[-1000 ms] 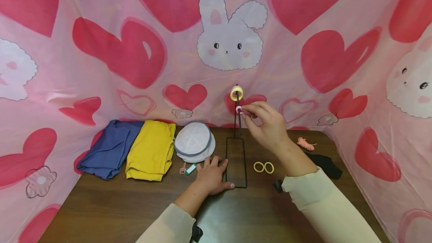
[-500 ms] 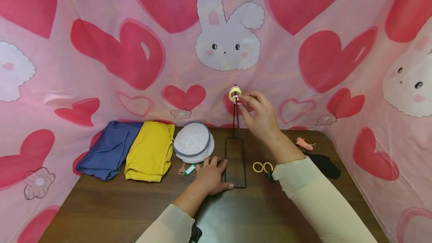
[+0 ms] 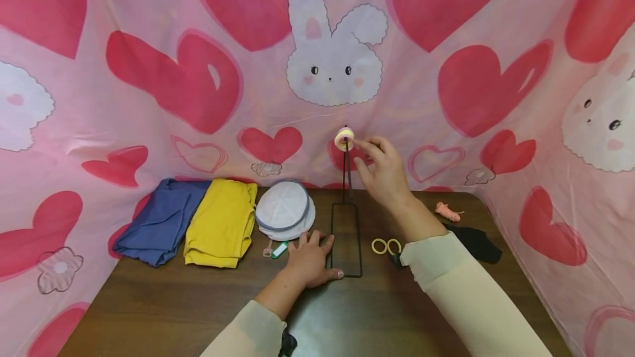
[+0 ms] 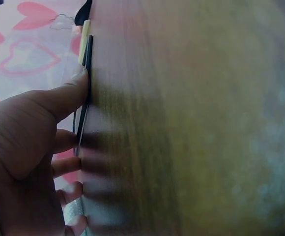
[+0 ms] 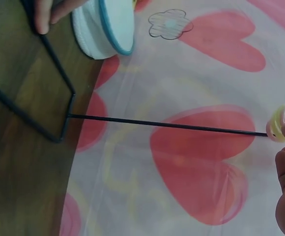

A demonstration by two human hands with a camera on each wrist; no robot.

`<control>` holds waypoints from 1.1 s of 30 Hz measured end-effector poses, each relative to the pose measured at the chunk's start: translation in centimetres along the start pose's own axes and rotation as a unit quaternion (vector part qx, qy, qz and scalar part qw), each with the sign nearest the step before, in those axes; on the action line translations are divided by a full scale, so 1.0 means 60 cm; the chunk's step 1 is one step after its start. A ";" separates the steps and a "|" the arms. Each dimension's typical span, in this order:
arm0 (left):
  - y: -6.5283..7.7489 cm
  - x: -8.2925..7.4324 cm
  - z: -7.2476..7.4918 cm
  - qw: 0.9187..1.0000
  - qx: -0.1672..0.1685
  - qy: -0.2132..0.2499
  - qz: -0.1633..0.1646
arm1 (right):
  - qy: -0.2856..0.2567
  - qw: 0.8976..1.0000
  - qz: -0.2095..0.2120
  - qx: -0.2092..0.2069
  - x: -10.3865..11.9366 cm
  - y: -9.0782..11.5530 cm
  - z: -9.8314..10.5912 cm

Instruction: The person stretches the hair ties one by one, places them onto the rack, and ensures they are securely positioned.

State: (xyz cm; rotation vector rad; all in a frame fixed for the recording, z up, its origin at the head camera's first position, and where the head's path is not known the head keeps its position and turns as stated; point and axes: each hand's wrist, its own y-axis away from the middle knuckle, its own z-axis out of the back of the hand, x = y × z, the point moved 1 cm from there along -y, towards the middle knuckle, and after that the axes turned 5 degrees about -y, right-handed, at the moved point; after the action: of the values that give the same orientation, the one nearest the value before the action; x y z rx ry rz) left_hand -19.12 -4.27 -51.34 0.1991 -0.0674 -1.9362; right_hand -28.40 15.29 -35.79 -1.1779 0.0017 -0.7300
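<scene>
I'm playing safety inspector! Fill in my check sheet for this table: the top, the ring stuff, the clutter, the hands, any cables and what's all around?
Surface: dark brown table, shiny patch at front.
Job's things: black wire stand with pink and yellow rings on its upper part; two yellow rings lie on the table.
Clutter: folded blue cloth, folded yellow cloth, white hat, green tag, peach yarn bundle, black cloth.
Hands: left hand rests on the stand's base; right hand is at the upper rings.
Cables: nothing seen.
Surroundings: pink sheet printed with hearts and rabbits.
</scene>
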 end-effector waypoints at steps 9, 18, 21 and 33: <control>-0.003 0.001 -0.006 1.000 -0.004 -0.009 0.002 | 0.009 0.999 -0.009 0.043 -0.010 0.063 0.032; 0.000 -0.001 -0.010 1.000 -0.006 -0.006 0.002 | 0.007 0.996 -0.036 0.084 -0.035 0.128 0.049; 0.001 -0.002 -0.009 1.000 -0.008 -0.005 0.002 | 0.009 0.993 -0.053 0.107 -0.040 0.149 0.055; -0.002 -0.001 -0.014 1.000 -0.010 -0.009 0.002 | -0.007 0.972 -0.097 0.213 -0.059 0.217 0.071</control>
State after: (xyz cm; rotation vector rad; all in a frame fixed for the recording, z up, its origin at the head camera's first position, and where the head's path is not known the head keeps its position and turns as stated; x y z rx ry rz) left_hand -19.06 -4.12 -52.19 0.1683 -0.0606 -1.9331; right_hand -22.81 23.10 -46.21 -0.7772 -0.2730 -0.8441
